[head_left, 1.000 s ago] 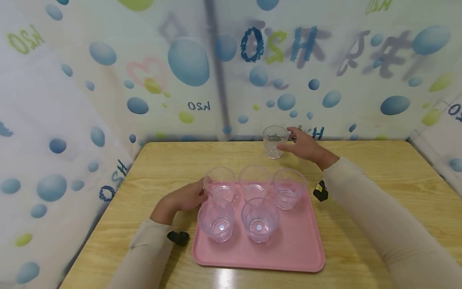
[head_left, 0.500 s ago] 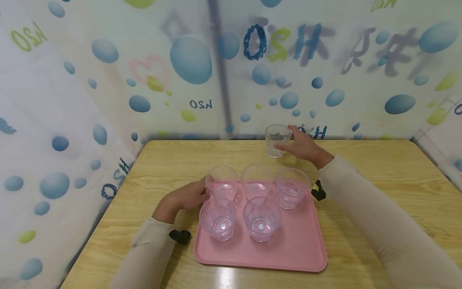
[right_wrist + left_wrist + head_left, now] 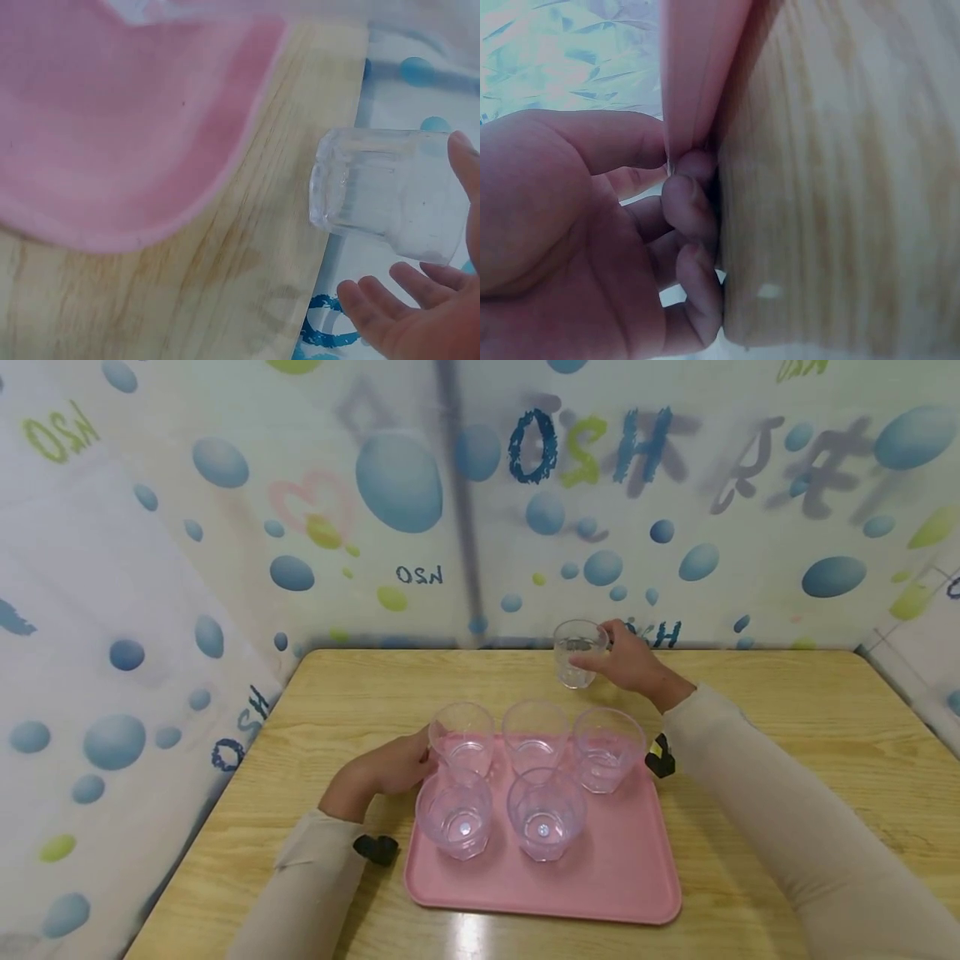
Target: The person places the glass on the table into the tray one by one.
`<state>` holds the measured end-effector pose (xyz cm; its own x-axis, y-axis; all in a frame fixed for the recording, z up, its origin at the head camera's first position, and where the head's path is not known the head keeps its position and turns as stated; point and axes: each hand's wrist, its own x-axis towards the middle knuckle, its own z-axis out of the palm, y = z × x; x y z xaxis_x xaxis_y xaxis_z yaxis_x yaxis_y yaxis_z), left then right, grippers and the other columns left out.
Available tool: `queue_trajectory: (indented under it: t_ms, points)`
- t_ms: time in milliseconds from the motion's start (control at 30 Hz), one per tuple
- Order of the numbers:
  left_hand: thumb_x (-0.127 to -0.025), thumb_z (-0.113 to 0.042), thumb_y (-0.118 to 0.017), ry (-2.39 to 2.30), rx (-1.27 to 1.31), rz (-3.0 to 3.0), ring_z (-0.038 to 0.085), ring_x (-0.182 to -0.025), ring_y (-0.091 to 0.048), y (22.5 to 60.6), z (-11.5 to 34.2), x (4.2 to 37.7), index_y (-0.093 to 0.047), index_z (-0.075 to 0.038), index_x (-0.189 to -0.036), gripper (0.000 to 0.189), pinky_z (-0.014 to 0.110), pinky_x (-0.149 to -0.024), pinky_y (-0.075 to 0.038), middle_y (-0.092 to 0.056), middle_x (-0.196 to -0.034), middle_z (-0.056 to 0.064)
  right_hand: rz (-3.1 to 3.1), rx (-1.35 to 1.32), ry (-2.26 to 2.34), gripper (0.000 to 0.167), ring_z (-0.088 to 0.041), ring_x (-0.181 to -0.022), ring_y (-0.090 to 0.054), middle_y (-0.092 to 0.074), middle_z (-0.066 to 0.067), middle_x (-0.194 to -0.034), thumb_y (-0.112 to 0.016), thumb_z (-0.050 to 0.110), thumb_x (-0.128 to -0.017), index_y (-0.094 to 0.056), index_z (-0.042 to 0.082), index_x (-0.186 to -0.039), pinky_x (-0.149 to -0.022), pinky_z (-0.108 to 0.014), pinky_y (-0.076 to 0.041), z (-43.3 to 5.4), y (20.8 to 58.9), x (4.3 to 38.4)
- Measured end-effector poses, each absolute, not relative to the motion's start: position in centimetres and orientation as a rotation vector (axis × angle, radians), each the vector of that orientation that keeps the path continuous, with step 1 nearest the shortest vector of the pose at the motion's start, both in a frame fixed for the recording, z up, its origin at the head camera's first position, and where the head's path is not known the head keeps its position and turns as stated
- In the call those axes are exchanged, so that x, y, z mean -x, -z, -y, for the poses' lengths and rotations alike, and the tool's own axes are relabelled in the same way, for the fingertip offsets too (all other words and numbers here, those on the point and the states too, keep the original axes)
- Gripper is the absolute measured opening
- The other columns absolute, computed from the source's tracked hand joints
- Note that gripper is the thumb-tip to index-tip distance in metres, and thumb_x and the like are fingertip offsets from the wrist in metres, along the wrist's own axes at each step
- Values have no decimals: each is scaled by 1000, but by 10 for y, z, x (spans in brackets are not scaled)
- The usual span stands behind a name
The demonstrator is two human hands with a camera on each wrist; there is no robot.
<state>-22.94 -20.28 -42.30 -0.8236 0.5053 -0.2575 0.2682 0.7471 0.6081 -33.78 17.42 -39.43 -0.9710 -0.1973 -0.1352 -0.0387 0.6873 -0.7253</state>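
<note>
A pink tray (image 3: 615, 877) lies on the table with several clear plastic cups on it, among them a front left cup (image 3: 453, 814) and a front right cup (image 3: 546, 814). My left hand (image 3: 393, 764) grips the tray's left edge; in the left wrist view the thumb is on one side of the pink rim (image 3: 697, 67) and curled fingers are on the other. Behind the tray, a single clear cup (image 3: 576, 652) stands upright near the table's back edge. My right hand (image 3: 633, 660) is beside it, thumb at the cup (image 3: 382, 191) near its rim, fingers spread and fairly straight.
The light wooden table (image 3: 750, 827) reaches back to a wall covering (image 3: 480, 552) with blue and green drops and lettering. Back left (image 3: 461, 739), back middle (image 3: 534, 739) and back right cups (image 3: 609, 750) line the tray's far side.
The whole view shifts slightly with the head. Both hands, the tray and the cups otherwise stay about where they were.
</note>
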Motion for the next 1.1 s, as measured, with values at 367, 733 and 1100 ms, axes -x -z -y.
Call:
queue_trajectory:
  t_ms: [367, 733, 1100]
  points:
    - [-105, -19, -45, -809, -573, -2518, 34, -141, -45, 423, 201, 227, -18, -12, -160, 61, 54, -117, -34, -44, -154, 17, -2682, 164, 1355, 93, -38, -137, -40, -38, -17, -153, -72, 54, -87, -25, 4, -150, -107, -56, -42, -183, 396, 326]
    - [-106, -18, -44, -813, -578, -2536, 35, -139, -46, 423, 204, 229, -16, -14, -160, 61, 54, -116, -34, -45, -153, 19, -2671, 114, 1689, 101, -29, -135, -40, -38, -6, -158, -73, 53, -86, -16, 11, -158, -103, -44, -45, -193, 373, 298]
    - [-106, -17, -44, -817, -599, -2532, 34, -140, -45, 424, 204, 229, -14, -11, -161, 62, 53, -117, -33, -44, -154, 20, -2668, 188, 1977, 80, -2, -97, -58, -41, -6, -154, -71, 32, -93, -23, 16, -155, -79, -10, -50, -210, 332, 246]
